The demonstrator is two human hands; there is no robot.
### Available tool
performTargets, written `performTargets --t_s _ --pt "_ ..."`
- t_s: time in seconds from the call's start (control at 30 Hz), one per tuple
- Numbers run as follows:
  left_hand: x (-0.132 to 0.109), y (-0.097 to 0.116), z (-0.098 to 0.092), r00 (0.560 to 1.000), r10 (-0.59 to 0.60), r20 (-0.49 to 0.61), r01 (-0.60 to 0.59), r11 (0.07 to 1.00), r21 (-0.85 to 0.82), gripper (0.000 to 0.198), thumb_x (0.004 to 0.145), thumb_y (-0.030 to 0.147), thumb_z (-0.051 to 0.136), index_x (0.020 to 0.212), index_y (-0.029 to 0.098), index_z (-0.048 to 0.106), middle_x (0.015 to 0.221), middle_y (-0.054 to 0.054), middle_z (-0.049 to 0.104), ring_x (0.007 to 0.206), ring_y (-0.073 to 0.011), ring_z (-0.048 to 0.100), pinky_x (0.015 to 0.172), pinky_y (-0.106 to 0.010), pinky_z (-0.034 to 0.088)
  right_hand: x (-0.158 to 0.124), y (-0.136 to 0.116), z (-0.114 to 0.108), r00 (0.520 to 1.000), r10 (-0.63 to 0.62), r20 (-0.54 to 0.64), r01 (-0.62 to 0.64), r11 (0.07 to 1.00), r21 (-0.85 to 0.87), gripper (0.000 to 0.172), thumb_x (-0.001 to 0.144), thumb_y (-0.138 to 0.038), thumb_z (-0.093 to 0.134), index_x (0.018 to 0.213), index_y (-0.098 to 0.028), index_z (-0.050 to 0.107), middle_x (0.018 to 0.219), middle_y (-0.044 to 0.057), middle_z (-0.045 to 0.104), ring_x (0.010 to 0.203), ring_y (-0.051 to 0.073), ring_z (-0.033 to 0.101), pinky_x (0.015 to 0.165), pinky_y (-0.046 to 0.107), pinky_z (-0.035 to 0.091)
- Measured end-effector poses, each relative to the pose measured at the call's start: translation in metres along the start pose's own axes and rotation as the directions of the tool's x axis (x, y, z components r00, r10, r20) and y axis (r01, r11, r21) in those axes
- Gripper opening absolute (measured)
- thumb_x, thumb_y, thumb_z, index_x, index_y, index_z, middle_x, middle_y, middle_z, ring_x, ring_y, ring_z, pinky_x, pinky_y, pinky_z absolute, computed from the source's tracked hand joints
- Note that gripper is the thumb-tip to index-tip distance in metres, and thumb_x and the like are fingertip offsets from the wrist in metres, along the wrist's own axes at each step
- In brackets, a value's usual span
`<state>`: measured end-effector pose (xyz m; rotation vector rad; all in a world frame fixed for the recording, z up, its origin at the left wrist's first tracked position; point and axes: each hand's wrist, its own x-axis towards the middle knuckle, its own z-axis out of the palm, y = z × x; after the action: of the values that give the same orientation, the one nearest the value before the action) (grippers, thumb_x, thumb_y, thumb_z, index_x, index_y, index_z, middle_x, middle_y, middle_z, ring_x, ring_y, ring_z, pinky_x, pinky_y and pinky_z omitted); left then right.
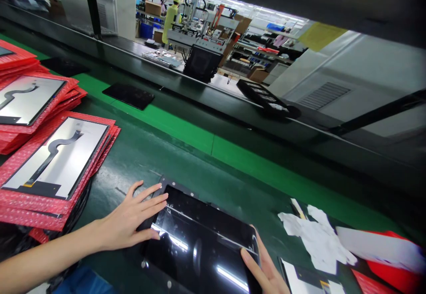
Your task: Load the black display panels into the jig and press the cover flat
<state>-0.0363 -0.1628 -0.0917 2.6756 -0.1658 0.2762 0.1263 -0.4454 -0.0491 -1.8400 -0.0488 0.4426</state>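
A glossy black tablet-sized screen point(203, 240) lies in front of me on a dark plate point(169, 181) with small round metal dots along its border. At its left edge, my left hand point(133, 220) rests with fingers spread, the fingertips touching the screen's edge. My right hand point(262, 263) grips the right edge, thumb on the glass and fingers round the side. Bright light streaks reflect in the glass. The screen's bottom part runs out of the picture.
Silver-backed display panels point(63, 156) with ribbon cables lie on red bubble-wrap bags at left. Two black screens, one of them nearer point(129, 95), lie on the green conveyor strip point(199, 141). A white cloth point(316, 236) and another panel point(299, 280) are at right. A person point(170, 18) stands far behind.
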Motion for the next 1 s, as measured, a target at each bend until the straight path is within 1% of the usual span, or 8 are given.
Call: performTargets --t_s 0.1,0.2,0.33,0.43,0.57,0.67,0.8,1.0 --pt "0.0 0.001 -0.001 1.0 -0.027 -0.002 0.027 0.999 -0.036 0.067 0.096 0.048 0.053 0.154 0.028 0.026 0.157 -0.008 0.037 0.152 -0.0283 0.017 0.119 -0.062 0.012 0.001 -0.003 -0.003 0.996 0.083 -0.022 -0.083 0.997 -0.006 0.081 0.077 -0.054 0.072 0.148 -0.029 0.043 0.15 -0.001 0.048 0.145 0.028 0.031 0.117 0.043 0.029" --pt "0.0 0.001 -0.001 0.994 -0.105 -0.029 0.103 0.993 -0.057 0.054 0.099 0.041 0.047 0.151 0.027 0.036 0.164 -0.009 0.02 0.153 -0.0296 0.006 0.119 -0.06 0.019 0.001 -0.006 -0.004 0.986 0.165 -0.037 -0.166 0.986 -0.02 0.085 0.073 -0.055 0.074 0.148 -0.031 0.042 0.151 -0.002 0.047 0.143 0.029 0.033 0.117 0.045 0.029" --pt "-0.001 0.002 0.0 0.987 -0.161 0.019 0.162 0.984 -0.068 0.046 0.104 0.03 0.034 0.15 0.026 0.038 0.164 -0.009 0.017 0.153 -0.0274 -0.001 0.121 -0.057 0.017 -0.005 -0.014 0.001 0.97 0.242 -0.033 -0.242 0.97 -0.001 0.091 0.072 -0.055 0.076 0.151 -0.035 0.037 0.154 -0.004 0.042 0.144 0.027 0.033 0.117 0.043 0.027" --pt "0.0 0.003 0.0 0.988 -0.139 0.062 0.143 0.988 -0.064 0.048 0.104 0.031 0.033 0.152 0.026 0.035 0.165 -0.01 0.015 0.153 -0.0283 -0.002 0.122 -0.058 0.014 -0.012 -0.021 0.006 0.968 0.245 -0.056 -0.243 0.969 0.037 0.091 0.07 -0.053 0.078 0.15 -0.036 0.038 0.155 -0.006 0.039 0.145 0.025 0.03 0.116 0.038 0.029" --pt "0.0 0.003 -0.001 0.992 -0.107 0.069 0.11 0.992 -0.053 0.048 0.104 0.03 0.034 0.152 0.027 0.034 0.166 -0.011 0.009 0.153 -0.0298 -0.002 0.121 -0.06 0.013 -0.018 -0.027 0.01 0.964 0.26 -0.055 -0.256 0.964 0.078 0.089 0.07 -0.051 0.078 0.149 -0.037 0.04 0.15 -0.005 0.048 0.141 0.026 0.039 0.114 0.038 0.034" --pt "0.0 0.004 -0.002 0.993 -0.09 0.08 0.093 0.995 -0.038 0.048 0.104 0.03 0.036 0.152 0.028 0.035 0.166 -0.011 0.007 0.152 -0.0317 -0.003 0.12 -0.062 0.014 -0.019 -0.028 0.011 0.969 0.239 -0.056 -0.235 0.97 0.066 0.087 0.072 -0.05 0.077 0.149 -0.036 0.04 0.151 -0.006 0.046 0.142 0.025 0.037 0.115 0.036 0.031" --pt "0.001 0.004 -0.003 0.994 -0.064 0.086 0.066 0.998 -0.022 0.051 0.102 0.034 0.042 0.152 0.029 0.034 0.166 -0.011 0.001 0.151 -0.0348 -0.007 0.118 -0.066 0.014 -0.014 -0.018 0.009 0.978 0.203 -0.055 -0.198 0.976 0.085 0.088 0.071 -0.05 0.079 0.149 -0.035 0.04 0.153 -0.005 0.044 0.145 0.025 0.032 0.119 0.038 0.025" --pt "0.001 0.004 -0.005 0.997 -0.032 0.072 0.032 0.999 0.005 0.073 0.09 0.055 0.058 0.152 0.028 0.032 0.165 -0.015 -0.004 0.15 -0.0396 -0.008 0.115 -0.071 0.009 -0.004 0.004 0.001 0.979 0.18 -0.101 -0.173 0.982 0.069 0.09 0.066 -0.056 0.079 0.147 -0.036 0.044 0.153 -0.005 0.043 0.144 0.028 0.034 0.119 0.045 0.024"
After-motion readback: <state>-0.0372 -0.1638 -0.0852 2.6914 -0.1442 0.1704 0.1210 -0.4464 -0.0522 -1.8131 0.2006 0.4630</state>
